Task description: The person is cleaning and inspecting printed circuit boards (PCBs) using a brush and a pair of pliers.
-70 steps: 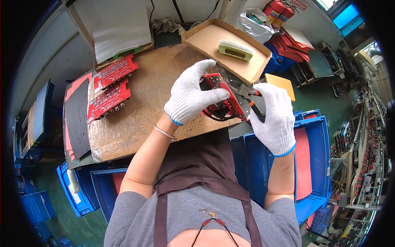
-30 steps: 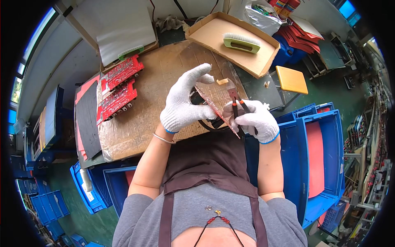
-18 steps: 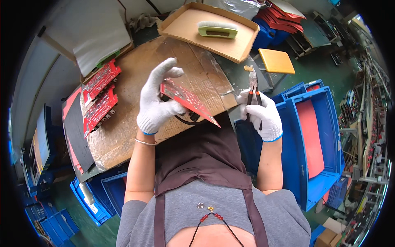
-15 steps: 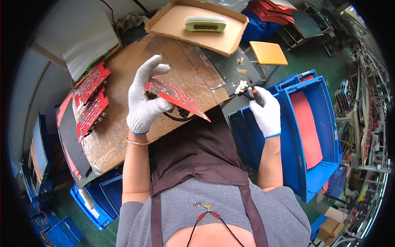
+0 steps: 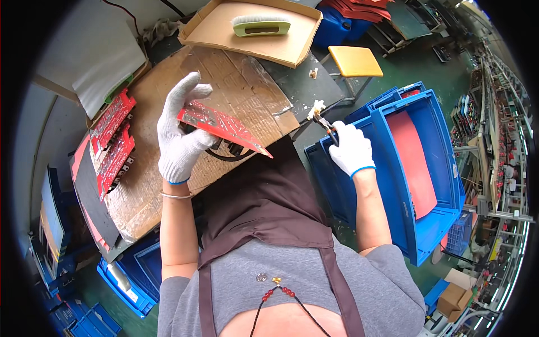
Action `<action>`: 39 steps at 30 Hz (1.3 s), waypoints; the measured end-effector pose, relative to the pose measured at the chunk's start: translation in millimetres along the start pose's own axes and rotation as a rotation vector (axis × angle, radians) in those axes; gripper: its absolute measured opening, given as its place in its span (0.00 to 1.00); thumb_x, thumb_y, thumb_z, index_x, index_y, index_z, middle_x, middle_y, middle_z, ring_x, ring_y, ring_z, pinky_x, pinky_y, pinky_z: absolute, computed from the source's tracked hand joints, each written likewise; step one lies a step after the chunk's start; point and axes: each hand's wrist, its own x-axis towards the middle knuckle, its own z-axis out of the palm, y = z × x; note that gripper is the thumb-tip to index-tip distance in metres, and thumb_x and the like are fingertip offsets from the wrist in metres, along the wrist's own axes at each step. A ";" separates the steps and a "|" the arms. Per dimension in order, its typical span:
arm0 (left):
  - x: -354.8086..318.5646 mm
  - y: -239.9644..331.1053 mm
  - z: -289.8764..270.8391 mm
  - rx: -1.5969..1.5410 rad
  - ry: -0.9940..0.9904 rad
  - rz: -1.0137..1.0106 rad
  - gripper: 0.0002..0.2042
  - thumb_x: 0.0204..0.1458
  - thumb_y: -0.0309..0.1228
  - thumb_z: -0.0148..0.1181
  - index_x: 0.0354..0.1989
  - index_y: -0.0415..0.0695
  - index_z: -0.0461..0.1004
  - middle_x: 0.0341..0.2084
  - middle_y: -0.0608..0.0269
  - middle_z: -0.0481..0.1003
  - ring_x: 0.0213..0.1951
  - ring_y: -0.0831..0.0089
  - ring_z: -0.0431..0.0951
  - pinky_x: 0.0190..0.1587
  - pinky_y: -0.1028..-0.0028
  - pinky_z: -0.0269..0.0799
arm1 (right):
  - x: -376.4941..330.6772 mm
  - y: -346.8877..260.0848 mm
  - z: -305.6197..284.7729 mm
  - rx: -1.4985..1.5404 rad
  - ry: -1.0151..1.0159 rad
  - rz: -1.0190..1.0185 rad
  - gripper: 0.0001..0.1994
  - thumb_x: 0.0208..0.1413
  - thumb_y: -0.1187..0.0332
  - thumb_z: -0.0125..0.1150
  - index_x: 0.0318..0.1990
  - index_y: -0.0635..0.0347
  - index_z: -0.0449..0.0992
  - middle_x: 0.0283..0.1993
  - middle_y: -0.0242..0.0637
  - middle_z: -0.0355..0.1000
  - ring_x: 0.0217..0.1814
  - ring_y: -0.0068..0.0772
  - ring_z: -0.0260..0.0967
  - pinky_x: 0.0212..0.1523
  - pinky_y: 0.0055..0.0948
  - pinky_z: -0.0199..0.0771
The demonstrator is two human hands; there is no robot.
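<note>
My left hand (image 5: 182,135), in a white knit glove, grips a red circuit board (image 5: 224,126) at its left edge. The board is tilted above the cardboard-covered table, with dark parts and a black cable under it. In my gloved right hand (image 5: 352,149) is a pair of pliers or cutters (image 5: 331,132) with dark handles. Their jaws point up and left, at a small clump of white bits (image 5: 316,108) by the table's right corner; whether they touch it I cannot tell. Two more red circuit boards (image 5: 114,163) lie at the table's left.
A shallow cardboard tray (image 5: 210,35) with a green-backed brush (image 5: 261,26) sits at the table's far side. Blue bins (image 5: 401,168) stand close on my right, one holding a red sheet (image 5: 414,163). Beyond the right corner is a yellow stool (image 5: 356,61).
The pliers have turned so that their jaws point left toward the white bits. My left hand still grips the circuit board. The whole view has shifted slightly.
</note>
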 end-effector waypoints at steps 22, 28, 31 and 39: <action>6.5 12.7 5.4 0.126 -0.001 -0.046 0.59 0.34 0.73 0.74 0.70 0.40 0.69 0.54 0.58 0.78 0.58 0.69 0.77 0.59 0.67 0.72 | 2.0 -2.7 -8.4 -0.134 0.159 -0.076 0.26 0.48 0.63 0.68 0.58 0.45 0.74 0.45 0.38 0.72 0.49 0.47 0.73 0.45 0.48 0.74; 7.6 13.7 7.5 0.134 -0.018 -0.037 0.50 0.36 0.58 0.75 0.69 0.41 0.70 0.53 0.58 0.79 0.58 0.68 0.77 0.61 0.67 0.71 | 32.8 2.9 4.1 -0.264 0.112 -0.008 0.26 0.50 0.61 0.68 0.59 0.43 0.74 0.45 0.37 0.72 0.49 0.47 0.73 0.45 0.49 0.75; 5.2 14.3 7.9 0.101 -0.016 -0.052 0.43 0.37 0.42 0.75 0.68 0.41 0.72 0.51 0.59 0.79 0.58 0.68 0.77 0.64 0.66 0.70 | 29.1 3.4 -6.2 -0.291 0.092 0.029 0.24 0.51 0.62 0.67 0.59 0.41 0.75 0.45 0.38 0.73 0.50 0.47 0.74 0.45 0.50 0.74; 11.4 12.8 8.9 0.101 -0.007 -0.062 0.41 0.38 0.40 0.75 0.67 0.44 0.72 0.51 0.60 0.79 0.56 0.71 0.77 0.62 0.69 0.71 | -21.2 -36.8 -71.8 0.393 0.337 -0.349 0.32 0.41 0.79 0.70 0.59 0.48 0.79 0.54 0.39 0.77 0.60 0.46 0.73 0.62 0.40 0.72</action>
